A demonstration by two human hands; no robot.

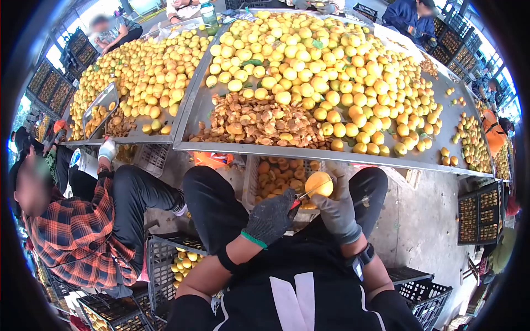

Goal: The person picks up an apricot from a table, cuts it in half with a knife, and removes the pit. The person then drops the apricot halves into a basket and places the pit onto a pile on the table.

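My left hand, in a dark knitted glove with a green cuff, is closed on a small knife with a red handle. The blade lies against a yellow fruit. That fruit is held by my right hand, in a grey glove, at its fingertips. Both hands are above my lap, over a crate of cut orange fruit halves. Beyond them, the metal table bears a heap of whole yellow fruits and a pile of brownish cut pieces near its front edge.
A co-worker in a checked shirt sits at the left, a gloved hand by the table edge. A metal tray lies on the left table. Black crates stand beside me on both sides. Other people sit across the table.
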